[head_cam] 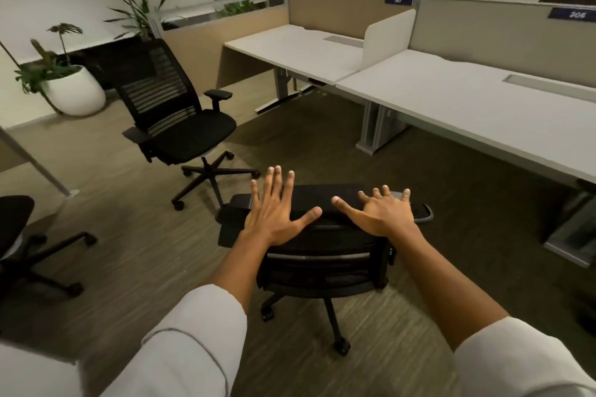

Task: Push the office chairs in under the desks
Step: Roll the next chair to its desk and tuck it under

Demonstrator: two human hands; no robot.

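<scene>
Hands spread flat over the top of a black office chair [325, 235] at six o'clock in the view, seen from behind and above. The left hand [278, 207] has its fingers fanned wide and its thumb stretched toward the middle of the backrest; it grips nothing, and whether the palm touches the top edge or hovers just above it cannot be told. The right hand [382, 211] is equally open, fingers splayed across the right part of the top edge, holding nothing. Both forearms come out of pale rolled sleeves [193, 332].

This chair stands on the carpet, apart from the long white desk [467, 109] at two o'clock, not under it. A second black chair [180, 106] stands at ten o'clock, turned sideways, well apart from the farther desk [290, 51] at twelve o'clock. Part of a third chair [19, 235] shows at the eight o'clock edge. A white pot with a plant [75, 90] sits near the wall at ten o'clock. Beige partitions [483, 29] rise behind the desks, bearing blue number plates [398, 0].
</scene>
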